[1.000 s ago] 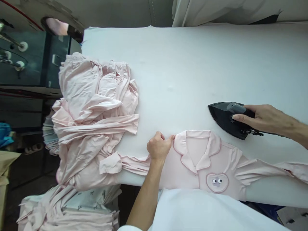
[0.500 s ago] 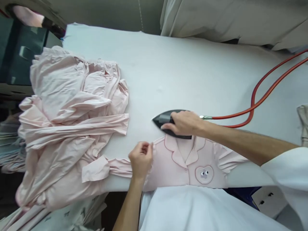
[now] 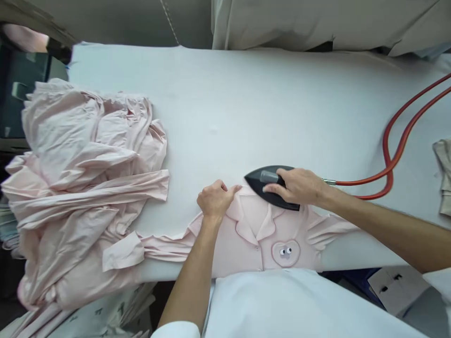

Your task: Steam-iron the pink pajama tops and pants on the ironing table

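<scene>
A pale pink shirt [image 3: 229, 253] with a piped collar and a heart patch with eyes lies face up at the near edge of the table. My right hand [image 3: 301, 185] is wrapped round the handle of a dark iron [image 3: 276, 199]. The iron's tip points left, and its sole covers the right end of the collar and the shoulder. At the other end of the collar, my left hand [image 3: 215, 201] is closed, thumb toward the iron, gripping the shirt's collar and shoulder edge; the fingertips are partly hidden. One crumpled sleeve [image 3: 165, 246] stretches out to the left.
A heap of crumpled pink garments [image 3: 84, 188] covers the table's left side and hangs over its front. Red hoses [image 3: 391, 164] run from the iron to the right edge. Beige cloth [image 3: 443, 173] lies far right. Behind the white table [image 3: 211, 94] hangs a grey-beige cover [image 3: 275, 23].
My right hand has shifted the iron right and slightly nearer, onto the collar's right end. My left hand has gone up from the shirt's side to the collar's left end. The view has shifted too.
</scene>
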`<state>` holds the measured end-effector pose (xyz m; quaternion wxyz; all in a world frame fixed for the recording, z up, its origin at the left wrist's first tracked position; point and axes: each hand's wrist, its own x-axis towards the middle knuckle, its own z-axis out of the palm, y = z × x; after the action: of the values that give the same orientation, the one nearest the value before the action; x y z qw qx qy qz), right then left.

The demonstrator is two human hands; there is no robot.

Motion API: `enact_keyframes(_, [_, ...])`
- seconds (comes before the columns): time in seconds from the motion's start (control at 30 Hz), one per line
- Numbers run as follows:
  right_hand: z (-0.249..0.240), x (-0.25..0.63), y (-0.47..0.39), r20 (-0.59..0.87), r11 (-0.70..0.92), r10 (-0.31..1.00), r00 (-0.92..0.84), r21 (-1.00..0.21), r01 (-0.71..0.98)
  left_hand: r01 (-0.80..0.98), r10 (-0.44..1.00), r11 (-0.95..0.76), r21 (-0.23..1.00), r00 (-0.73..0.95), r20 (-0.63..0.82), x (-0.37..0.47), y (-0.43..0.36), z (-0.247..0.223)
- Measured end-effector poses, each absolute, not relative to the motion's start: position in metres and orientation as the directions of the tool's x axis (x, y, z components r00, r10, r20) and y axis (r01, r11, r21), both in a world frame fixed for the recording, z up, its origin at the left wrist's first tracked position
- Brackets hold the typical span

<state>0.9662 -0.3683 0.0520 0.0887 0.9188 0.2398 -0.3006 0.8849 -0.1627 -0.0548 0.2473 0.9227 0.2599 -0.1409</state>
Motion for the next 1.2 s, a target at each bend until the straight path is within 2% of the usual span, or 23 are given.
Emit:
enact_keyframes(0.1, [0.056,0.971,-0.371,-0.549,-0.929,0.261,0.794,0.081,0.361,0.563,0.42,-0.737,0.374,0.816,-0.398,0.889,-0.167,-0.056])
enact_keyframes(0.17, [0.067,0.959,-0.379,-0.557,-0.917,0.3,0.774,0.057,0.396,0.561,0.412,-0.736,0.379,0.815,-0.406,0.892,-0.167,-0.057])
enact_keyframes(0.27, [0.084,0.923,-0.396,-0.539,-0.915,0.369,0.757,-0.069,0.398,0.567,0.407,-0.716,0.407,0.813,-0.418,0.89,-0.161,-0.056])
enact_keyframes(0.33, [0.091,0.896,-0.411,-0.527,-0.95,0.312,0.79,-0.2,0.241,0.532,0.39,-0.667,0.521,0.846,-0.365,0.88,-0.16,-0.052])
enact_keyframes(0.4, [0.096,0.873,-0.426,-0.539,-0.943,0.23,0.81,-0.328,0.049,0.413,0.342,-0.592,0.692,0.906,-0.247,0.867,-0.168,-0.045])
enact_keyframes(0.47, [0.099,0.856,-0.437,-0.561,-0.922,0.192,0.805,-0.384,-0.047,0.261,0.202,-0.524,0.811,0.963,-0.179,0.858,-0.185,-0.039])
enact_keyframes(0.53, [0.098,0.846,-0.438,-0.555,-0.943,0.197,0.808,-0.333,0.001,0.211,0.07,-0.524,0.825,0.976,-0.205,0.86,-0.205,-0.033])
enact_keyframes(0.57, [0.096,0.843,-0.435,-0.556,-0.957,0.22,0.802,-0.281,0.068,0.221,0.053,-0.54,0.812,0.972,-0.229,0.864,-0.214,-0.03])
enact_keyframes(0.7, [0.072,0.85,-0.406,-0.627,-0.938,0.298,0.719,-0.052,0.344,0.238,0.171,-0.607,0.758,0.971,-0.169,0.867,-0.219,-0.025])
enact_keyframes(0.77, [0.06,0.858,-0.396,-0.665,-0.927,0.29,0.688,-0.016,0.375,0.225,0.155,-0.651,0.725,0.974,-0.164,0.848,-0.208,-0.026])
enact_keyframes(0.93, [0.06,0.854,-0.391,-0.662,-0.932,0.286,0.693,-0.023,0.363,0.408,0.198,-0.785,0.466,0.879,-0.434,0.778,-0.189,-0.044])
enact_keyframes(1.0, [0.067,0.837,-0.385,-0.654,-0.911,0.33,0.68,-0.032,0.411,0.408,0.175,-0.755,0.513,0.88,-0.442,0.767,-0.186,-0.052])
enact_keyframes(1.1, [0.072,0.807,-0.369,-0.65,-0.874,0.418,0.634,-0.099,0.475,0.371,0.076,-0.604,0.706,0.908,-0.412,0.764,-0.175,-0.057])
enact_keyframes(1.2, [0.067,0.785,-0.356,-0.681,-0.893,0.4,0.614,-0.138,0.429,0.397,0.15,-0.492,0.775,0.915,-0.374,0.757,-0.161,-0.056])
